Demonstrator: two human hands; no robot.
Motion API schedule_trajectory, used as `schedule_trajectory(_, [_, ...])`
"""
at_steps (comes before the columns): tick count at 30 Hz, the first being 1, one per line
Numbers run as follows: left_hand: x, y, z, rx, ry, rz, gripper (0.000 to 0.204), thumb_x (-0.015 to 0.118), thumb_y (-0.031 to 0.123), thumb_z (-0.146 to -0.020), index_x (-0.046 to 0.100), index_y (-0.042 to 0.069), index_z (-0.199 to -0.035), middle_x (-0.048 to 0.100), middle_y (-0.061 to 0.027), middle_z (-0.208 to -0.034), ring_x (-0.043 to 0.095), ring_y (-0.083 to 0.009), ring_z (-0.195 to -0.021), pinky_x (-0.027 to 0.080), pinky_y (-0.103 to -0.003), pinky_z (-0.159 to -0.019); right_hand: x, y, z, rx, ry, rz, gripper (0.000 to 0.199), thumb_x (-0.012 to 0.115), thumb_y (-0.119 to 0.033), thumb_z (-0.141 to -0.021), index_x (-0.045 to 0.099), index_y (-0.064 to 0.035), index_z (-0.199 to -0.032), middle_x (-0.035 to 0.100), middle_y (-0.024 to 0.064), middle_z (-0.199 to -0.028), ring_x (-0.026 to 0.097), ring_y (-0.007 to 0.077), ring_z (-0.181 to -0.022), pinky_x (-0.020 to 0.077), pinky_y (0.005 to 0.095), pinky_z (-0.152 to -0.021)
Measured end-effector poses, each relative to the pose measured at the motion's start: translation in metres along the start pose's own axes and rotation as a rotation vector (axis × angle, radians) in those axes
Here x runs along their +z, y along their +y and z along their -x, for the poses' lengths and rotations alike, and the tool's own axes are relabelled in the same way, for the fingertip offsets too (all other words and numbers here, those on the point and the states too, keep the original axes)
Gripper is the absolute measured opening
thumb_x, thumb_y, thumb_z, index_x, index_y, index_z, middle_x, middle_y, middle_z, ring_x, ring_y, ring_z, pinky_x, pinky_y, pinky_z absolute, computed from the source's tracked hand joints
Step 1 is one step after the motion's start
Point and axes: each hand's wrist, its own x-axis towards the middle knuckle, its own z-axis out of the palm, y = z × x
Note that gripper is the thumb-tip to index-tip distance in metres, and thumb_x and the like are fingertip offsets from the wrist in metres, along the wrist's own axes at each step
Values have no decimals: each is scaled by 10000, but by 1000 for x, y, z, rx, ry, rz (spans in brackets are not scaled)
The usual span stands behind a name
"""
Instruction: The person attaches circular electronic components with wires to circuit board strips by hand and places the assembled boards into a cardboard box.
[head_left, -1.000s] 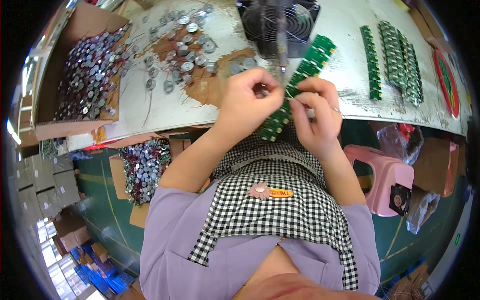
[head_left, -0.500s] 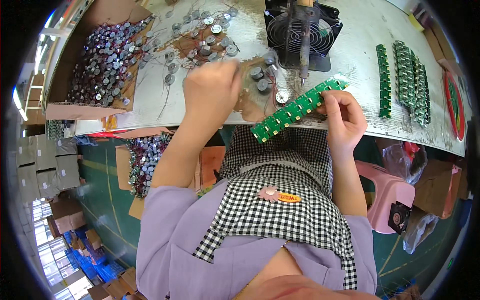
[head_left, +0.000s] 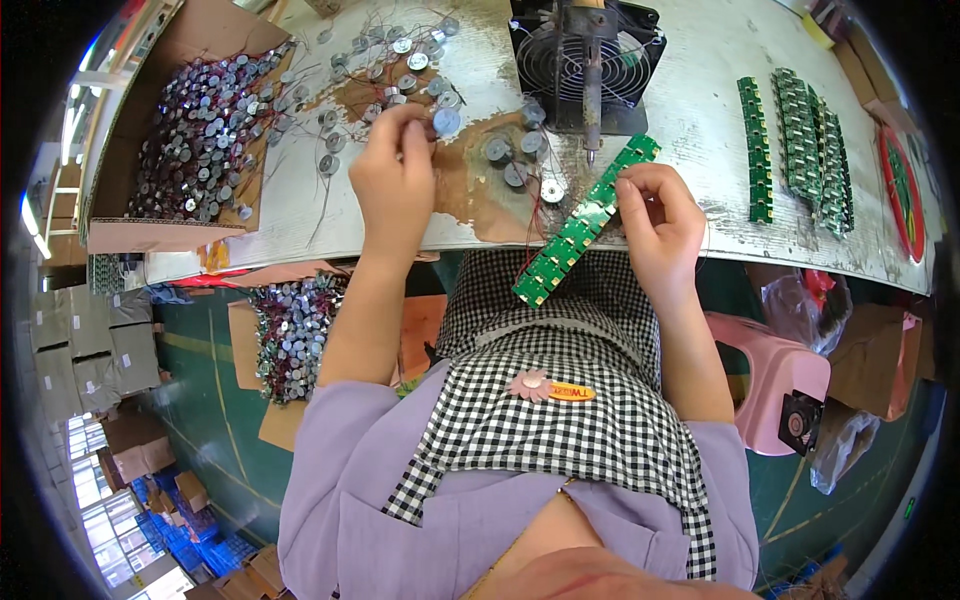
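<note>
Okay, your right hand (head_left: 665, 222) pinches the green board strip (head_left: 586, 220) near its upper end, slanting across the tabletop's (head_left: 700, 115) front edge. Your left grip (head_left: 393, 178) half-curls by a silver motor (head_left: 446, 122); can't tell if pinched. Looks midway: plenty of loose motors left, finished joints unclear. Lettering: yellow apron badge (head_left: 572, 393), left uncopied.

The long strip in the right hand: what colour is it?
The strip is green with small pale patches, clearest in the head view.
</note>
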Motion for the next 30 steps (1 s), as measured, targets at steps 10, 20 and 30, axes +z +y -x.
schedule_trajectory(10, [26,12,-8,-107,130,386,193,517,80,-952,631,-31,-1061,636,-69,-853,566,-124,-750,447,-254,-653,-1,3,1,-61,-7,-2,60,650,32,-848,599,34,-817,617,81,-856,583,89,-611,466,211,-540])
schedule_trajectory(20, [3,42,25,-414,-421,742,115,628,83,-901,643,-20,-949,617,-16,-772,565,-92,-676,445,-243,-602,2,-2,6,-120,5,-138,95,659,28,-831,572,39,-793,615,151,-976,599,88,-613,479,203,-544])
schedule_trajectory(30, [27,61,30,-541,-606,743,133,678,95,-865,642,-10,-939,603,7,-732,504,-27,-593,386,-186,-521,-5,-8,1,-332,-59,56,72,659,62,-766,598,39,-797,632,190,-951,637,198,-718,487,265,-589])
